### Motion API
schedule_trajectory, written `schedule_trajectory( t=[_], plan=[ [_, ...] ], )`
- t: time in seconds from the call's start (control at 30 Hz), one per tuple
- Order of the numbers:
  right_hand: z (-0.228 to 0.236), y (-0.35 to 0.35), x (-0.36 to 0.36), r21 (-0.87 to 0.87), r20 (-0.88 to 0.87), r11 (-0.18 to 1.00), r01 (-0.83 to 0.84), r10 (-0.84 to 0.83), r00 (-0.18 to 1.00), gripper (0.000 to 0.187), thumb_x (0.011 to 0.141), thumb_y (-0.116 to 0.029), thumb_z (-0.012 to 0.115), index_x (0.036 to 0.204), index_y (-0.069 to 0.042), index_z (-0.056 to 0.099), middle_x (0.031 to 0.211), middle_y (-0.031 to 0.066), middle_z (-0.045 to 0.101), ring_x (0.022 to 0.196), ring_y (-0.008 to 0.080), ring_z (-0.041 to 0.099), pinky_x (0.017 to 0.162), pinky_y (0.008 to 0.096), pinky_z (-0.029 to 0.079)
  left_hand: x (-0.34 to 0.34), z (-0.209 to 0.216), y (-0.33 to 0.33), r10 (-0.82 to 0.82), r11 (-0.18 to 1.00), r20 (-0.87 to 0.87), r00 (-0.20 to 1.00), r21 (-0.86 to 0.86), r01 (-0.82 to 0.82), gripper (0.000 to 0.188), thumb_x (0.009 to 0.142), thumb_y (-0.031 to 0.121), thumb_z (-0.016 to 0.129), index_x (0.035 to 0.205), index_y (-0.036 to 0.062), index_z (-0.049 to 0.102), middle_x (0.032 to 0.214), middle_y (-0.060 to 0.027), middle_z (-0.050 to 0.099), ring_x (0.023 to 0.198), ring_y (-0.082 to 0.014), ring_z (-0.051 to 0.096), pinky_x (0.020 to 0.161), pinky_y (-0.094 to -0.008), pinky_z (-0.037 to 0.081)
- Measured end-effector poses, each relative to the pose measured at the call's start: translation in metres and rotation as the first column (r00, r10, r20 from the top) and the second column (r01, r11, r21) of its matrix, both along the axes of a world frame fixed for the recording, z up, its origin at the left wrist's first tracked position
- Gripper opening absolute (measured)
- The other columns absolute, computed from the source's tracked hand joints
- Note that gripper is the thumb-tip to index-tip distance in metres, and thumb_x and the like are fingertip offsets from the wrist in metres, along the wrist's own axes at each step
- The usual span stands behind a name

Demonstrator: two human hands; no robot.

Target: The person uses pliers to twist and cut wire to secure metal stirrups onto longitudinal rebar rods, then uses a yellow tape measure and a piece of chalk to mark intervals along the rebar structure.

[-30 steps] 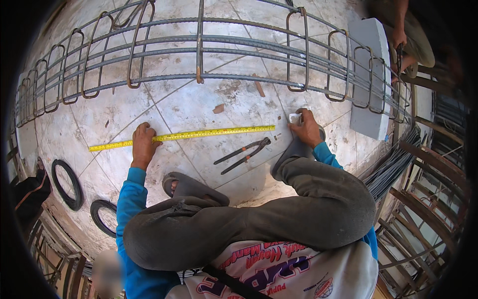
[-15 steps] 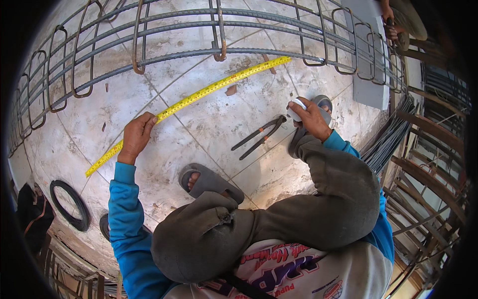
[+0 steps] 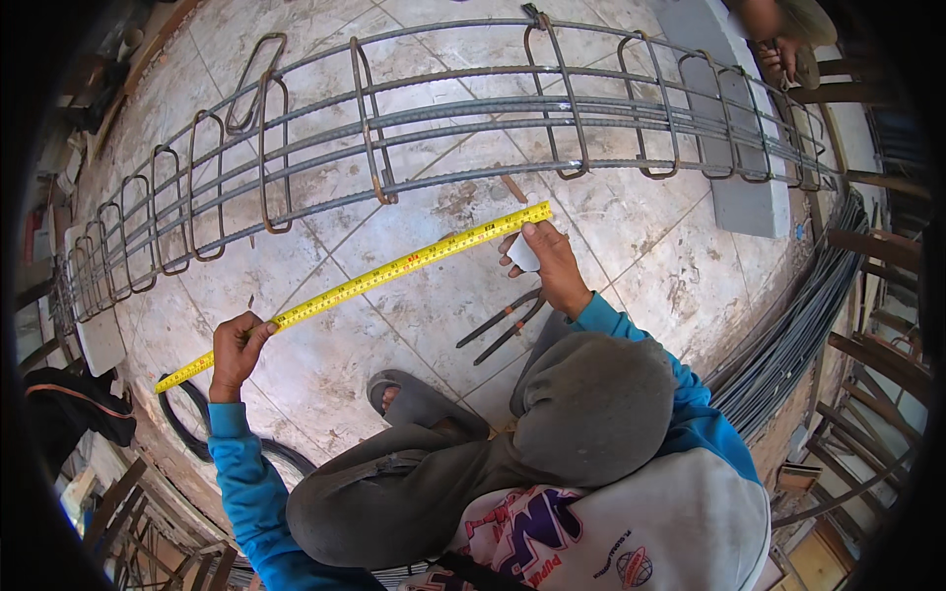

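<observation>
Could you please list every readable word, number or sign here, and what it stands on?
Yellow measuring tape: scale figures, mostly too small to read.
Pale shirt: red and purple lettering, partly folded away; wording left unquoted.
Round emblem on the shirt: lettering too small to read.

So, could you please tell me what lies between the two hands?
The head view shows a yellow tape-measure blade stretching from the left hand to the right hand.

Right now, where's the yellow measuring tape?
Head view, left to centre: the tape slants below the grey steel rebar cage, left hand gripping it, right hand at its upper end.
</observation>
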State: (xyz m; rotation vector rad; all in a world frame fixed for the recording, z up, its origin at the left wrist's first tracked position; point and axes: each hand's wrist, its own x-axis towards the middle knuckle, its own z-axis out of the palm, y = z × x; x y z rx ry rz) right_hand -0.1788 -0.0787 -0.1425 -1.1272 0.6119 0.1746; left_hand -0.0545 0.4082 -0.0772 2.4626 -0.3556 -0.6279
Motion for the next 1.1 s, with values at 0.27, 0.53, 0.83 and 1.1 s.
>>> schedule_trajectory(
  t=[0.27, 0.53, 0.83, 1.1],
  plan=[
    [0.033, -0.028, 0.025, 0.086, 0.082, 0.968, 0.236, -0.243, 0.967, 0.028, 0.100, -0.029, 0.058, 0.101, -0.001, 0.064, 0.087, 0.0085, 0.068, 0.073, 0.0152, 0.065, 0.057, 0.0264, 0.048, 0.038, 0.054, -0.039, -0.021, 0.998, -0.030, 0.999, 0.064, 0.023, 0.030, 0.091, 0.017, 0.071, 0.070, 0.0019, 0.056, 0.064, 0.0030, 0.049, 0.065, -0.0065, 0.040, 0.058, -0.0250, 0.036],
    [0.025, -0.022, 0.042, 0.044, 0.073, 0.946, 0.322, -0.325, 0.943, 0.025, 0.098, -0.025, 0.061, 0.098, 0.000, 0.067, 0.080, 0.0076, 0.068, 0.068, 0.0133, 0.064, 0.055, 0.0254, 0.047, 0.084, 0.035, -0.052, -0.054, 0.996, 0.208, 0.977, 0.074, 0.040, 0.042, 0.089, 0.035, 0.072, 0.073, 0.0001, 0.054, 0.065, -0.0106, 0.051, 0.063, -0.0224, 0.045, 0.059, -0.0348, 0.039],
    [0.027, -0.022, 0.049, -0.074, 0.057, 0.896, 0.438, -0.435, 0.899, 0.027, 0.097, -0.022, 0.061, 0.096, 0.005, 0.065, 0.078, 0.0101, 0.068, 0.062, 0.0180, 0.066, 0.061, 0.0285, 0.055, 0.098, 0.012, -0.100, -0.148, 0.989, 0.401, 0.904, 0.070, 0.131, 0.032, 0.087, 0.031, 0.073, 0.080, 0.0023, 0.061, 0.074, -0.0138, 0.057, 0.069, -0.0315, 0.054, 0.063, -0.0406, 0.043],
    [0.023, -0.015, 0.052, -0.134, 0.084, 0.904, 0.405, -0.397, 0.914, 0.027, 0.097, -0.026, 0.062, 0.096, 0.001, 0.066, 0.075, 0.0064, 0.067, 0.061, 0.0144, 0.066, 0.053, 0.0261, 0.047, 0.088, -0.005, -0.099, -0.120, 0.985, 0.502, 0.856, -0.046, 0.165, 0.025, 0.082, 0.017, 0.077, 0.079, 0.0025, 0.057, 0.079, -0.0108, 0.056, 0.075, -0.0299, 0.053, 0.065, -0.0383, 0.043]
  ],
)
